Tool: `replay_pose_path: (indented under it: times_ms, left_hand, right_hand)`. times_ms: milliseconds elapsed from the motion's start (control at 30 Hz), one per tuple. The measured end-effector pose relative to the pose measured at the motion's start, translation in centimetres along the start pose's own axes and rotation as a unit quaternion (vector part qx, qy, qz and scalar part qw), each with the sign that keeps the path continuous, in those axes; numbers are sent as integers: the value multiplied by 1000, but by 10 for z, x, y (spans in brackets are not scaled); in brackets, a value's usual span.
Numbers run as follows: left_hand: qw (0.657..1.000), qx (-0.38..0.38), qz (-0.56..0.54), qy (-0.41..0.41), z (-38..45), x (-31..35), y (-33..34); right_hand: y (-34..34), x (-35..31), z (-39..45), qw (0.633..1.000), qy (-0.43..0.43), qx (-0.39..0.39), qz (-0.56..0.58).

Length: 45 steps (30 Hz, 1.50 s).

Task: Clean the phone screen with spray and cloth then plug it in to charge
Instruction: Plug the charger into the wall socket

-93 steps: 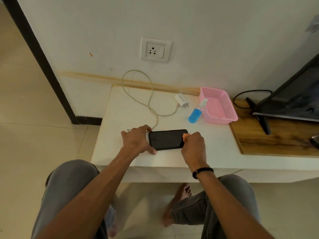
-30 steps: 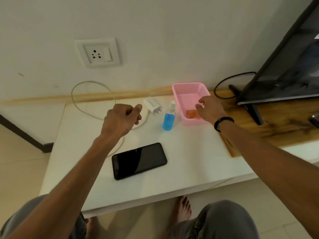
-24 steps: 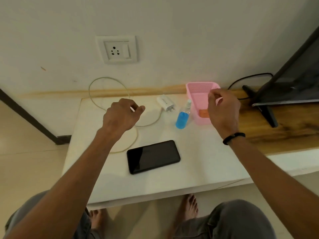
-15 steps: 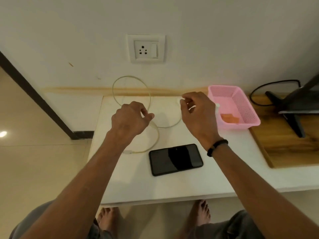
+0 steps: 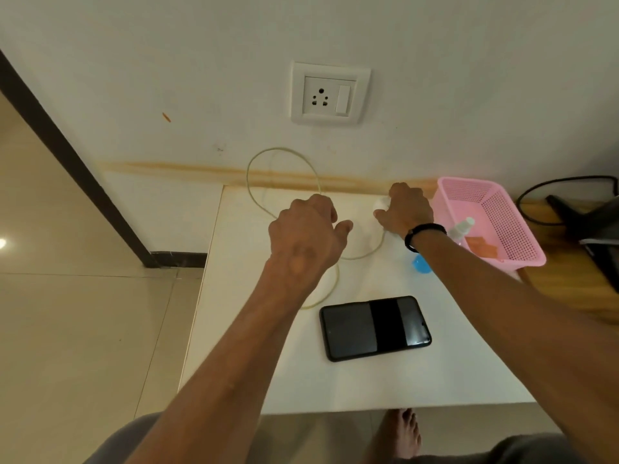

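Nearest, phone [image 5: 375, 328] flat, screen up, on white table [image 5: 234, 329], short of the front edge. Beyond, left hand [image 5: 306, 239] hovering loosely curled, holding nothing, over looped cable [image 5: 284, 155]. Farther, right hand [image 5: 403, 209] curled round white charger plug [image 5: 380, 204]. Risk, likely: lifting plug tautens cable, snagging left hand or dragging phone. Open wall below socket [image 5: 330, 93]; pink basket [image 5: 502, 222] crowding right.

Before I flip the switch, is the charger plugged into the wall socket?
Not plugged in: the wall socket holes are bare, and the right hand grips the charger on the table.
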State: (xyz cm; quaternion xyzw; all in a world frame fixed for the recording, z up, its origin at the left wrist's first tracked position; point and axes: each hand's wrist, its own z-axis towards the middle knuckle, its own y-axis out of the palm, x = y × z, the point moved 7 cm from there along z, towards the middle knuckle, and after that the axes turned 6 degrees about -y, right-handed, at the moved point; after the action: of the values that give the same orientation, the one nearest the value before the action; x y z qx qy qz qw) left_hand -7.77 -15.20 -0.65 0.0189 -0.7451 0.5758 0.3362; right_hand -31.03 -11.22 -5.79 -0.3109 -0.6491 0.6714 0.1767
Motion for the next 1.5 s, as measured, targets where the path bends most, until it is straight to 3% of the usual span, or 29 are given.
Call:
replay_pose_path:
  times_ms: [200,333,400,500,633,700,800,1000,1500]
  left_hand:
    - [996,2,-73,-44,0,-1,-3]
    - [978,-10,-183,-98,7,-7,-1]
    - [956,-25,-262,-133,13,-7,2]
    - [895,-14,-415,-163,24,1,1]
    - [828,10,-543,-141,47,7,-10]
    - [829,26,-547,-112,55,10,-16]
    - [866,95,-489,-47,59,12,-27]
    - [865,147,-478,29,65,11,-47]
    - [761,55,-645,30,74,2,-20]
  right_hand:
    - [-13,-7,-5,998,-16,41,-41]
    - [-35,-33,-21,988,-64,133,47]
    - [-48,-50,-28,970,-83,179,143]
    - [-63,-76,-37,926,-107,218,290]
    - [-74,-103,-47,859,-152,257,415]
    - [-77,-107,-46,839,-161,269,445]
    - [-81,-108,-39,822,-179,254,477]
    - [-78,-116,-45,816,-216,227,485]
    - [-79,-109,-40,836,-219,275,421]
